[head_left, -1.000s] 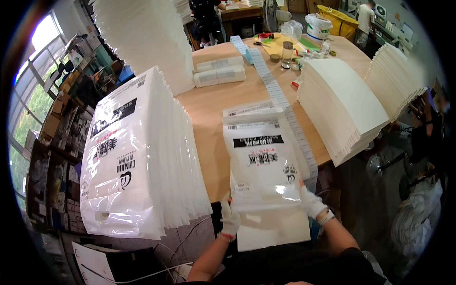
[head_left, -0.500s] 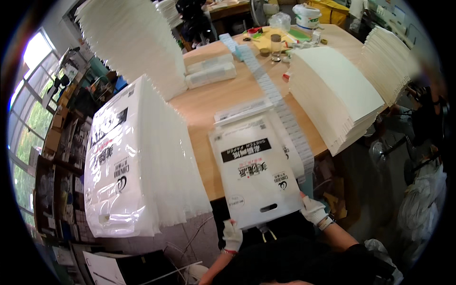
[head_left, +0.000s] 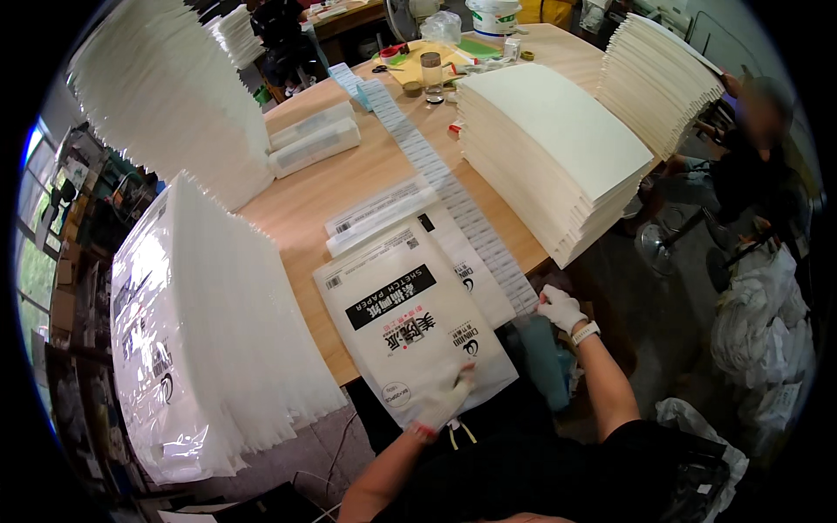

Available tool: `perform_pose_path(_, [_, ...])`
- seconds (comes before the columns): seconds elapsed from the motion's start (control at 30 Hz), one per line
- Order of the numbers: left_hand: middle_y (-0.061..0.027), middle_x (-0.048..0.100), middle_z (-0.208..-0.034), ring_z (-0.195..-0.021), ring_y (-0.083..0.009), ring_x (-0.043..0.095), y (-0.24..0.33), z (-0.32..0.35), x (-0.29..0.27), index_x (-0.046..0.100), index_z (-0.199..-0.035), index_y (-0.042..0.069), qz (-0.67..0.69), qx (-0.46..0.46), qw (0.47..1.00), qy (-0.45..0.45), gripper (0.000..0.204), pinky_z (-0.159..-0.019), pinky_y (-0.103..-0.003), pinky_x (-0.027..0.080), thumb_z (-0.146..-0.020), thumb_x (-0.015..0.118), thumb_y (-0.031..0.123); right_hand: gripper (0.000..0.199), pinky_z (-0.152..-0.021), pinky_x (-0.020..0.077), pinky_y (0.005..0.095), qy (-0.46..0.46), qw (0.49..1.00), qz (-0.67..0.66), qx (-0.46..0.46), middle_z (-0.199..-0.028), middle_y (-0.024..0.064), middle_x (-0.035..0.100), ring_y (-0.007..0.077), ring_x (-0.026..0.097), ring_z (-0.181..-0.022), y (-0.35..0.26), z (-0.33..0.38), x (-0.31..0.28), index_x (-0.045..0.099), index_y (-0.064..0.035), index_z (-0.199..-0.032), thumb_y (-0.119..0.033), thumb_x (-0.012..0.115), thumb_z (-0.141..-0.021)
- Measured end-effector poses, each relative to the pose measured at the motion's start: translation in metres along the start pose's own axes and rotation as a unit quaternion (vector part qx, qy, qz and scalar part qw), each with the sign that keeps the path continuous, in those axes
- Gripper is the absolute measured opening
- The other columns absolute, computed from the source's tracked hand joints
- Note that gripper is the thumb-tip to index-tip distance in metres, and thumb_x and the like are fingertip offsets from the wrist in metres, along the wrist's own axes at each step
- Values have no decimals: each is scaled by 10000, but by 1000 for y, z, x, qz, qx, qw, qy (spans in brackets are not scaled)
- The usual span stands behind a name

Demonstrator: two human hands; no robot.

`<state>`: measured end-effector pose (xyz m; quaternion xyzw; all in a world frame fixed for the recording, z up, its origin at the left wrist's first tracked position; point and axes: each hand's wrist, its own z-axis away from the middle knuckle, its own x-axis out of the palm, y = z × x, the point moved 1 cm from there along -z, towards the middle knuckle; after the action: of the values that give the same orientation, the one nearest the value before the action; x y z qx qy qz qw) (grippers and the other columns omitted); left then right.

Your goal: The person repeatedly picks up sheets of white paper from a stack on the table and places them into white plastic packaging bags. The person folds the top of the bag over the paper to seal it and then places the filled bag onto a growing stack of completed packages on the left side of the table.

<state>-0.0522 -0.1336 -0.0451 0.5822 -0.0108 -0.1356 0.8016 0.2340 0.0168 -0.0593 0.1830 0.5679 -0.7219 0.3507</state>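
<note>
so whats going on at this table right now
A person in white gloves is handling a flat white paper pack in a clear printed bag. The left hand presses on its near end, which overhangs the edge of the wooden table. The right hand is off the pack, at the near end of a long strip of labels running down the table. Similar packs lie just behind it. Tall stacks of white sheets and bagged packs stand on either side.

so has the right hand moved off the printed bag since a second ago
Yes. The right hand has left the printed bag and now sits at the near end of the label strip, by the table edge.
</note>
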Motion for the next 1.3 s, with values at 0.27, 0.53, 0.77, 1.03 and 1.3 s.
perform_pose_path(0.27, [-3,495,-770,-454,-77,345,45,-129,78,452,-1023,43,375,-237,888,-119,197,-416,-226,341,-861,495,148,228,-696,480,263,27,992,-116,-33,-974,90,595,133,599,-815,-45,31,-35,599,-11,-994,-51,563,-773])
perform_pose_path(0.53, [35,430,-611,-425,-66,321,55,-123,79,470,-921,63,385,-202,896,-93,91,-397,-225,308,-840,481,104,235,-1015,328,336,46,983,-18,-179,-1396,133,346,303,332,-1257,-44,42,-33,672,7,-865,-49,637,-639])
perform_pose_path(0.77, [52,405,-578,-427,-63,320,43,-129,79,499,-868,90,427,-166,880,-125,138,-382,-230,269,-874,553,217,164,-984,359,341,65,956,95,-269,-1352,154,409,322,357,-1238,-43,33,-31,658,9,-749,-96,631,-625])
perform_pose_path(1.03, [46,371,-541,-402,-72,263,53,-132,74,480,-819,103,420,-233,862,-161,140,-367,-239,201,-876,546,212,110,-957,381,346,63,943,91,-313,-1276,150,484,322,387,-1212,-43,34,-27,610,19,-669,-87,610,-639])
perform_pose_path(1.3, [24,421,-550,-391,-78,328,60,-131,68,512,-925,54,362,-127,912,-146,108,-353,-235,249,-864,495,143,259,-948,399,335,16,953,-288,-93,-1259,143,493,302,452,-1158,-57,42,-16,669,8,-878,16,613,-626])
